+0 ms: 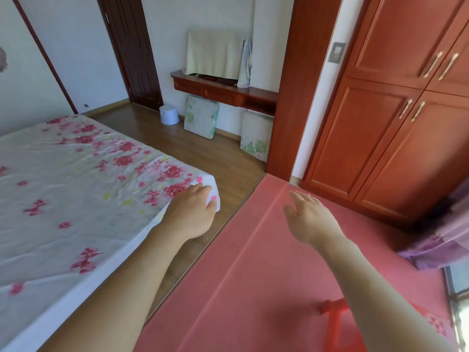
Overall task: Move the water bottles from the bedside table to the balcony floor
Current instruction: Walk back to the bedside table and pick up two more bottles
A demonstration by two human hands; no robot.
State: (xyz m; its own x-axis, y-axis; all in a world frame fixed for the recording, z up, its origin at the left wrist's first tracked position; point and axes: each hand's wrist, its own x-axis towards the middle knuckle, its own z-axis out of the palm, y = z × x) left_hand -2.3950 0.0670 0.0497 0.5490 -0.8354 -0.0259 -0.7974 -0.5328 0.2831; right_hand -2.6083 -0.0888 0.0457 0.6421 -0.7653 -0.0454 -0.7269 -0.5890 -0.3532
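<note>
Water bottles: whereabouts cannot be told from this view, and neither hand carries one. Left hand (190,214) lies relaxed on the corner of the floral-sheeted bed (76,186), gripping nothing; right hand (311,219) hangs flat, fingers spread and empty, over the red mat (253,250). Wooden wardrobe (393,123) stands far right, and a wall shelf (223,91) with a cloth-covered screen (213,54) is on the back wall.

you can read no text, number or brand here; the bed sheet (76,174) and the cushions (201,116) carry only flower patterns.
</note>
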